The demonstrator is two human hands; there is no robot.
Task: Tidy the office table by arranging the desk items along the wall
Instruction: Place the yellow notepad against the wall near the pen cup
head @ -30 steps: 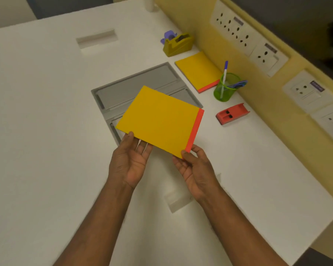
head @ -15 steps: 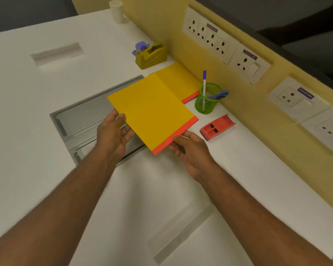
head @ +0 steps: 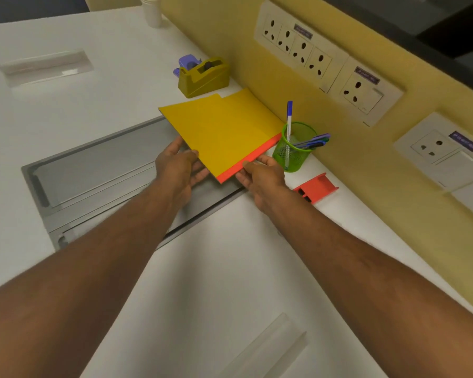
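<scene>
A yellow notebook with a red spine [head: 216, 135] is held by both hands just over a second yellow notebook [head: 246, 100] that lies against the yellow wall and is mostly covered. My left hand [head: 179, 170] grips its near left edge. My right hand [head: 260, 177] grips the red spine at the near corner. Right of the notebooks stands a green mesh pen cup [head: 295, 148] with pens. A red stapler [head: 316, 188] lies near the wall beyond my right wrist. An olive tape dispenser [head: 204, 77] and a purple item [head: 187, 62] sit farther back.
A grey recessed cable tray [head: 93, 175] is set into the white table [head: 230, 268] under my left arm. White socket plates [head: 320, 61] line the wall. A white paper cup [head: 152, 9] stands at the far end. Two clear slots sit in the tabletop, far left and near.
Both hands have carried the notebook away from me and to the right, toward the wall, until it overlaps the other notebook. Its red spine has turned to face me.
</scene>
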